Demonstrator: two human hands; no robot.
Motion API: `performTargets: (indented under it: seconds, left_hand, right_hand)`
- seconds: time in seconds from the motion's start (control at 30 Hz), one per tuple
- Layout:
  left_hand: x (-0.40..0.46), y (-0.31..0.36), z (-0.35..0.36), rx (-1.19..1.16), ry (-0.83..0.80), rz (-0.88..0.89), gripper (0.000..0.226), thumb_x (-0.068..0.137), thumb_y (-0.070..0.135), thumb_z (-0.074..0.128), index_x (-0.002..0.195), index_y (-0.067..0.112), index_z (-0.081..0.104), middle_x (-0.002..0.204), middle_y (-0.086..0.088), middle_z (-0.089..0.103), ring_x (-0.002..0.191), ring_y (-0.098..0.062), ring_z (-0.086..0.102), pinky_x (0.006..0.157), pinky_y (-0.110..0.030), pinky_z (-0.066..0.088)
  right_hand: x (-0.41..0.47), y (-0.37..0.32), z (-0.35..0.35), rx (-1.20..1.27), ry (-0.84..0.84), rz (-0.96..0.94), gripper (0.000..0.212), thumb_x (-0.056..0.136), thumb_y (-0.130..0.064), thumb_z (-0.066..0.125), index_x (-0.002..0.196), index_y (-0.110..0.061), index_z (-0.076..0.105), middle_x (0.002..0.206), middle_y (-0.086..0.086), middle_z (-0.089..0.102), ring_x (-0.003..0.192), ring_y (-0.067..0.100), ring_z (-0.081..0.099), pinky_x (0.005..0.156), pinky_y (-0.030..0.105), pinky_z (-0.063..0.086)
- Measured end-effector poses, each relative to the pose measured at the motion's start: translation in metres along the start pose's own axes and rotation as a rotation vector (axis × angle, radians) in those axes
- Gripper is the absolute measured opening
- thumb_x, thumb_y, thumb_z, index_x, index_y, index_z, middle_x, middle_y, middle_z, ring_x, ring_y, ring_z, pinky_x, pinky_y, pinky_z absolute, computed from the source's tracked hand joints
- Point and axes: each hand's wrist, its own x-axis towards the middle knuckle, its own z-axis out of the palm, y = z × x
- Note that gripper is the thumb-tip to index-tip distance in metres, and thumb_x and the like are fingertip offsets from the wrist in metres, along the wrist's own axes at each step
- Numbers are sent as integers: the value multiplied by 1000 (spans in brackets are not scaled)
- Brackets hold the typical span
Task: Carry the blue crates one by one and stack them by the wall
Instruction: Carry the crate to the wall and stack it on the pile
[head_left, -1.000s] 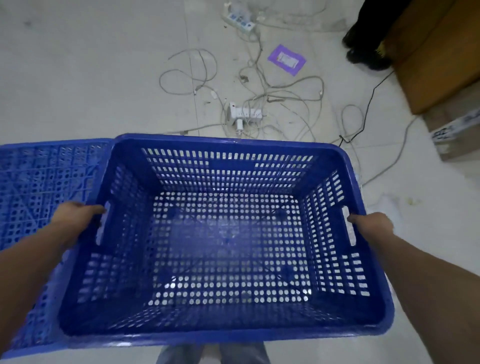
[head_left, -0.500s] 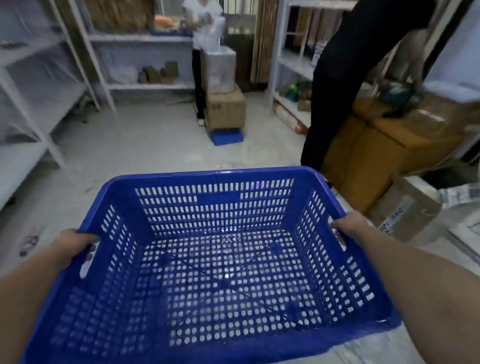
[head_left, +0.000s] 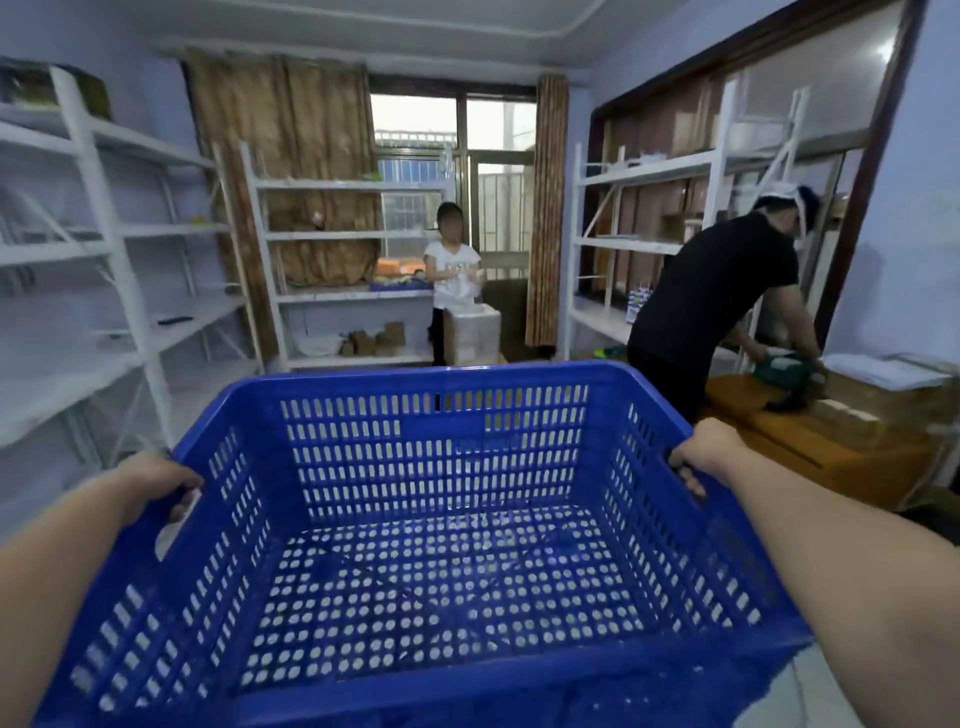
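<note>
Crate (head_left: 441, 545) now lifted from floor to mid-frame; my left hand (head_left: 156, 483) and right hand (head_left: 701, 457) grasp its handles, carrying begins

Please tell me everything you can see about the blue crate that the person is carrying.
The blue crate looks like moulded plastic: rectangular, open-topped and empty, with slotted walls, a floor of round holes and a thick smooth rim. Each short side has a handle cut-out. It is held in the air in front of the person. The left hand grips the left handle and the right hand grips the right one. Nothing else touches it.
</note>
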Motion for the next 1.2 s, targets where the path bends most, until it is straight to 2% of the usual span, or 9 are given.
performTargets:
  seconds: [0.1,0.23,0.33,0.47,0.67,0.8,0.97,1.07,1.2]
  left_hand:
    - [-16,13,-28,14,60,-6,24,91,-10,50,68,-3,49,47,-11,46,38,-21,38,39,-27,36]
    - [-44,18,-52,15,116,-40,23,92,-11,47,69,-5,47,51,-11,43,31,-18,35,31,-21,34]
    - [-71,11,-62,11,173,-65,26,93,-10,45,68,-5,45,55,-11,42,33,-19,34,26,-18,32]
    - [-111,-12,-77,4,288,-127,22,92,-9,47,70,-6,46,54,-13,45,29,-19,37,29,-20,36]
    - [-185,-57,-103,-33,450,-246,9,90,-10,50,85,-7,44,53,-15,45,39,-20,40,34,-26,38]
    - [-242,-103,-130,-75,532,-357,18,89,-12,50,73,-7,45,51,-13,46,36,-19,40,32,-23,37]
    - [-331,-164,-170,-133,670,-460,19,90,-12,49,71,-9,46,47,-13,46,26,-18,38,29,-21,38]
    - [-387,-203,-193,-156,728,-530,22,93,-8,47,71,-9,48,54,-13,45,38,-19,38,30,-20,36]
    - [-456,-253,-226,-191,844,-575,22,91,-12,47,69,-10,47,38,-10,44,17,-17,34,26,-19,35]
  right_hand:
    - [7,-28,-15,-37,-37,-57,26,82,2,61,56,5,60,47,18,58,42,30,54,51,37,48]
    - [23,-60,-24,-79,-90,-149,22,78,-3,64,69,15,70,72,31,70,61,34,64,71,45,57]
    - [26,-85,-25,-155,-57,-202,27,76,-11,71,54,3,66,58,19,68,55,28,64,53,32,53]
    - [22,-110,-12,-171,-83,-319,19,73,-13,74,63,0,65,72,19,70,69,31,68,59,33,53]
    - [8,-127,31,-170,-323,-451,38,77,7,57,39,2,52,36,16,53,27,25,48,41,26,48]
    - [-25,-157,66,-226,-430,-568,53,84,-5,62,32,-2,54,35,11,55,27,18,50,47,23,49]
    - [-101,-198,113,-280,-499,-706,35,80,-9,67,46,-3,60,52,11,60,50,22,59,50,25,46]
    - [-156,-219,145,-268,-546,-792,23,75,-6,69,55,1,61,69,22,67,69,32,65,71,39,56]
    - [-237,-241,191,-248,-661,-865,11,76,1,65,68,7,61,76,29,63,70,36,60,80,49,55]
